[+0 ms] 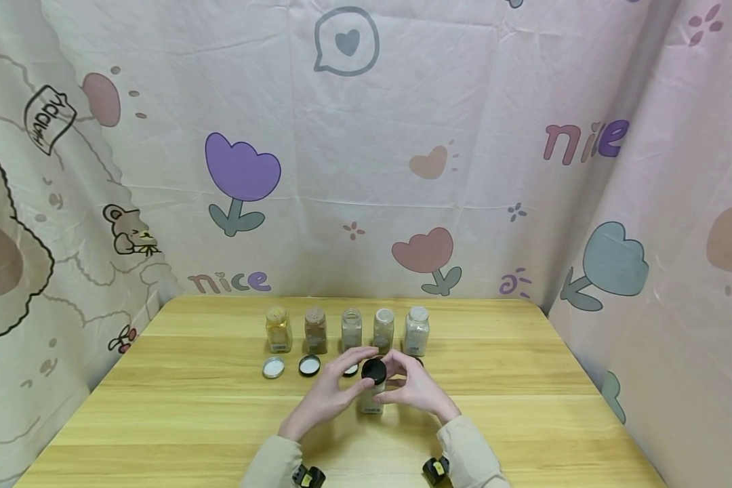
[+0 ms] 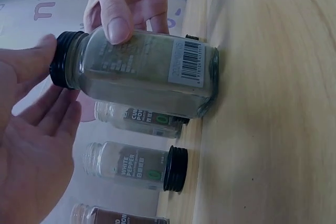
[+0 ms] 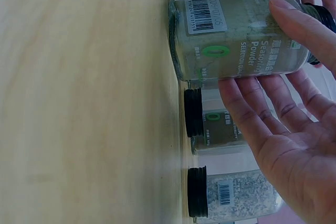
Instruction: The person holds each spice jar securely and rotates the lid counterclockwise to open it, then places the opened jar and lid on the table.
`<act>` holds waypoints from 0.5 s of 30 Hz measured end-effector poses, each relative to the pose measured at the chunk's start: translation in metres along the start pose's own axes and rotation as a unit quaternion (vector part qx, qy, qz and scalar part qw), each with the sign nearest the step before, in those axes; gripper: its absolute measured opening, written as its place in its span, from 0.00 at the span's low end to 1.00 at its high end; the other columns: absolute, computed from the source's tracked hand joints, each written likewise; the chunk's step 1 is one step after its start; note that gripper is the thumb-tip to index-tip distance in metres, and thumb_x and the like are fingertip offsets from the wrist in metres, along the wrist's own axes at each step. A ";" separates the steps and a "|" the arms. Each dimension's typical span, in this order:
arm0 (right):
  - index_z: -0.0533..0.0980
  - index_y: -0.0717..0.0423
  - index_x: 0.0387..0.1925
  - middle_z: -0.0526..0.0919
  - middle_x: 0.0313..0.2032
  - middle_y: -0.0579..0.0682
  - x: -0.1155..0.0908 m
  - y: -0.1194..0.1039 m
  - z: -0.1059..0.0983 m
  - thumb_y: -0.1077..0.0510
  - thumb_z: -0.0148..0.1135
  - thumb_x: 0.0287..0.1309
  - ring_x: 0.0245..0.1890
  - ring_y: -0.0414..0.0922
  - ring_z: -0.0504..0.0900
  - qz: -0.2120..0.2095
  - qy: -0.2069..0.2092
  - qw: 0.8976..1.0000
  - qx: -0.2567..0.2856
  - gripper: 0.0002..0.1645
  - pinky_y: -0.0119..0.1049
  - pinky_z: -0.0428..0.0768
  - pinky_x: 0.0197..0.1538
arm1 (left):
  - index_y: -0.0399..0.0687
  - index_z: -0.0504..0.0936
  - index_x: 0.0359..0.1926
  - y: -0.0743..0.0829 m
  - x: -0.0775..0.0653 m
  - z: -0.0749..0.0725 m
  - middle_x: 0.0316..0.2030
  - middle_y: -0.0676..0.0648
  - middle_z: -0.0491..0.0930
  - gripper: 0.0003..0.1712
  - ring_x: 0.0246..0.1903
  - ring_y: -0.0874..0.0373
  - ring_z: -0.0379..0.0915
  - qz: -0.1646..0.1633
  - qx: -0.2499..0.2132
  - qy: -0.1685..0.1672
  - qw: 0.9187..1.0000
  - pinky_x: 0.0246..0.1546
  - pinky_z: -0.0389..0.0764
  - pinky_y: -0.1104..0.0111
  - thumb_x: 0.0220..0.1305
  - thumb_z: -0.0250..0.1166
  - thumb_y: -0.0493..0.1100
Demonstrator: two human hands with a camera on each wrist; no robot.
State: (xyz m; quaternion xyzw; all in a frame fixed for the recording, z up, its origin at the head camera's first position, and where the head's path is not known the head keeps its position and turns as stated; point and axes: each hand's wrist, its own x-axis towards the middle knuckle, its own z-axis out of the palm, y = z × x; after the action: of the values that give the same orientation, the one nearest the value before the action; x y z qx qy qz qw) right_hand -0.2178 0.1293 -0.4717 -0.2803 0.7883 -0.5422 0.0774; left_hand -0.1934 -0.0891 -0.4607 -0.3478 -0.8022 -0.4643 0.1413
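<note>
A square glass jar (image 2: 142,69) labelled seasoning powder, filled with a greenish-grey powder, stands upright near the middle of the table. Its black screw lid (image 1: 374,371) sits on the mouth. My left hand (image 1: 335,390) pinches that lid between thumb and fingers. From the other side my right hand (image 1: 417,388) holds the jar's glass body, thumb on one face and fingers along another, as the right wrist view shows. The jar's base is close against the tabletop.
Behind the hands stands a row of uncapped spice jars, including a yellow one (image 1: 278,330), a brown one (image 1: 316,331) and a whitish one (image 1: 417,332). Lids (image 1: 273,367) lie before them, some partly hidden by the hands. A printed curtain (image 1: 341,135) hangs behind the wooden table (image 1: 207,400).
</note>
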 end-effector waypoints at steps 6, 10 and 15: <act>0.74 0.57 0.46 0.82 0.42 0.52 0.000 0.001 0.000 0.61 0.80 0.46 0.42 0.37 0.81 -0.001 0.000 1.000 -0.002 0.27 0.31 0.85 0.53 | 0.39 0.72 0.68 0.003 -0.001 -0.003 0.69 0.38 0.72 0.26 0.68 0.39 0.69 0.003 -0.035 -0.053 0.998 0.67 0.77 0.52 0.72 0.60 0.39; 0.74 0.57 0.46 0.81 0.41 0.52 0.000 0.001 0.000 0.61 0.80 0.46 0.42 0.38 0.81 0.001 0.002 1.000 0.000 0.27 0.31 0.85 0.53 | 0.39 0.71 0.69 0.004 0.000 -0.004 0.67 0.38 0.75 0.26 0.64 0.41 0.74 -0.002 -0.050 -0.063 0.997 0.65 0.79 0.51 0.72 0.59 0.38; 0.75 0.58 0.46 0.81 0.40 0.51 0.001 0.002 0.001 0.62 0.80 0.45 0.42 0.38 0.81 -0.002 0.003 1.000 0.005 0.27 0.30 0.85 0.53 | 0.39 0.73 0.66 0.003 0.001 0.000 0.62 0.39 0.79 0.26 0.61 0.43 0.77 0.001 -0.047 -0.032 0.998 0.61 0.80 0.47 0.68 0.63 0.37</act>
State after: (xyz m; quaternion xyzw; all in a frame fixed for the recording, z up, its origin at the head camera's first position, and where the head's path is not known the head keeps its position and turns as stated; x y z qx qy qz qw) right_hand -0.2189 0.1288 -0.4735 -0.2798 0.7850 -0.5474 0.0758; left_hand -0.1922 -0.0882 -0.4585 -0.3700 -0.7832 -0.4898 0.0993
